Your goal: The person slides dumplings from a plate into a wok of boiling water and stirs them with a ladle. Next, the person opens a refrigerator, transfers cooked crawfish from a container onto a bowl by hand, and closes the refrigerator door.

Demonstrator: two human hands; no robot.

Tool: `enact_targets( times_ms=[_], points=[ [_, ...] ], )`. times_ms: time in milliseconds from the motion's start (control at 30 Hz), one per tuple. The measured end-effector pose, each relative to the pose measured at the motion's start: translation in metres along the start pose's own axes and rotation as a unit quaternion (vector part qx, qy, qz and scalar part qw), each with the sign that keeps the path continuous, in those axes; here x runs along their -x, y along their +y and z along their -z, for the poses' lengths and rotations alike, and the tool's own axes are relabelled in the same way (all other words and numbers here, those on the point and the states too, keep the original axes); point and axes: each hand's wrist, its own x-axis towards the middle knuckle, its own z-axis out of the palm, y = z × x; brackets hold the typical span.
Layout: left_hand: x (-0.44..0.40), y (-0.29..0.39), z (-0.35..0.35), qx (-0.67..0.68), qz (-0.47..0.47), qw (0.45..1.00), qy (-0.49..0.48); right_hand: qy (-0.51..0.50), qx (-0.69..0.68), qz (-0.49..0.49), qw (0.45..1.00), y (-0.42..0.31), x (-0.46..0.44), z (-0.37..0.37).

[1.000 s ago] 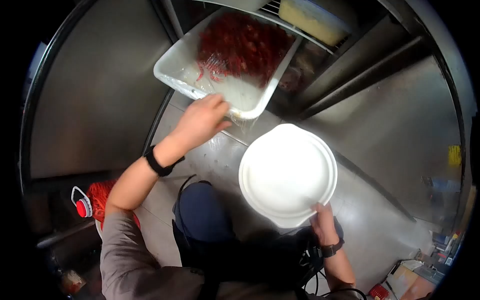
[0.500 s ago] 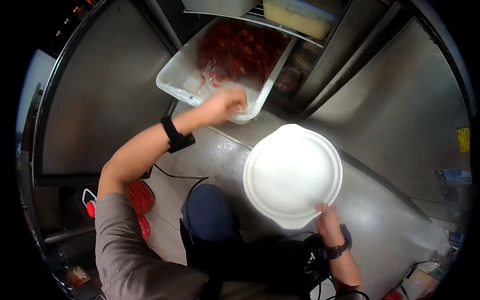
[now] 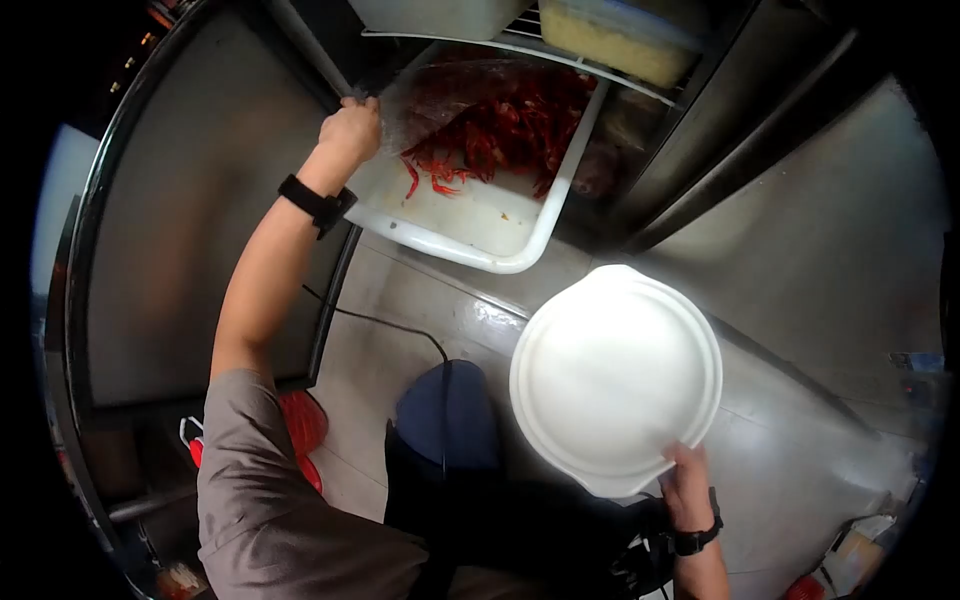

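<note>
A white tray [image 3: 500, 262] sticks out of the open fridge, with red crayfish [image 3: 500, 130] heaped toward its back. My left hand [image 3: 352, 130] is closed on clear plastic wrap [image 3: 425, 105], pulled up at the tray's left side and still lying over part of the crayfish. The tray's front part is uncovered. My right hand [image 3: 688, 485] grips the lower right rim of a round white bowl [image 3: 615, 380], which has nothing in it. The bowl is in front of the tray, to its right.
Above the tray, a wire shelf [image 3: 520, 45] carries a container of pale yellow food [image 3: 615, 42]. An open steel door [image 3: 200, 220] stands at the left, another steel panel [image 3: 820, 260] at the right. Red bags [image 3: 302, 425] lie low on the left. A dark cable [image 3: 390, 324] crosses the floor.
My left hand has moved left and back from the tray's front edge, peeling the plastic wrap off the front of the tray. My right hand still holds the bowl, now slightly lower and further right.
</note>
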Motion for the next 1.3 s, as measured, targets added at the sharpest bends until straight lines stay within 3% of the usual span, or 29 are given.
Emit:
enact_targets(
  times_ms=[33,100,167,233,300,367,433,467,500,533,633,700,733,767,833,867,900,967,1100,1167,1300],
  points=[
    [-0.004,0.011,0.034,0.059,0.013,0.995,-0.084,0.017,0.002,-0.005,1.0,0.001,0.003,-0.004],
    [-0.024,0.041,0.075,0.012,-0.069,0.977,-0.201,0.031,0.003,-0.012,0.999,0.006,-0.001,-0.001],
    [-0.056,0.094,0.07,0.031,-0.22,0.901,-0.373,0.007,0.008,0.006,1.0,0.003,-0.007,-0.001],
    [-0.064,0.122,-0.031,0.209,-0.416,0.854,-0.234,0.022,0.019,0.005,1.0,0.001,-0.006,-0.006],
    [-0.071,0.149,-0.044,0.043,-0.434,0.869,-0.235,0.042,0.033,0.003,0.999,-0.004,-0.002,-0.01],
    [-0.076,0.168,-0.06,0.001,-0.423,0.871,-0.25,0.023,0.025,-0.009,0.999,-0.008,-0.016,-0.01],
    [-0.073,0.173,-0.101,-0.059,-0.461,0.874,-0.14,0.081,-0.016,0.022,0.996,-0.007,-0.016,-0.021],
    [-0.075,0.183,-0.132,0.117,-0.344,0.907,-0.213,0.045,0.005,0.014,0.999,-0.007,-0.017,-0.013],
    [-0.076,0.192,-0.161,0.306,-0.218,0.894,-0.243,0.008,0.025,0.007,1.0,-0.006,-0.019,-0.009],
    [-0.073,0.2,-0.181,0.31,-0.172,0.915,-0.194,0.01,0.026,0.007,1.0,-0.004,-0.017,-0.007],
    [-0.063,0.201,-0.117,0.218,-0.098,0.947,-0.216,0.006,0.034,0.025,0.999,-0.015,-0.026,-0.005],
    [-0.055,0.184,-0.089,0.046,-0.349,0.909,-0.222,0.003,0.03,0.018,0.999,-0.019,-0.024,-0.009],
    [-0.053,0.167,-0.042,0.172,-0.281,0.863,-0.382,0.0,0.024,0.019,1.0,-0.017,-0.025,-0.007],
    [-0.062,0.16,-0.06,0.095,-0.388,0.861,-0.316,0.001,0.018,0.026,1.0,-0.017,-0.025,-0.008],
    [-0.073,0.153,-0.005,0.19,-0.243,0.789,-0.531,-0.011,0.003,0.03,0.999,-0.013,-0.027,0.0],
    [-0.075,0.144,0.013,0.258,-0.246,0.762,-0.541,-0.022,0.01,0.015,1.0,-0.013,-0.029,0.004],
    [-0.067,0.139,0.03,0.37,-0.166,0.731,-0.548,-0.034,0.017,0.0,0.999,-0.013,-0.03,0.006],
    [-0.063,0.13,0.029,0.485,-0.107,0.665,-0.558,-0.047,0.012,0.011,0.999,-0.011,-0.034,0.006],
    [-0.068,0.13,0.016,0.452,-0.147,0.693,-0.542,-0.073,0.004,0.019,0.997,-0.013,-0.035,0.004],
    [-0.07,0.151,0.028,0.246,-0.189,0.798,-0.516,-0.056,0.026,0.005,0.998,-0.013,-0.036,0.005],
    [-0.042,0.208,-0.008,0.363,-0.229,0.759,-0.489,-0.012,0.022,0.023,0.999,-0.012,-0.03,0.0]
  ],
)
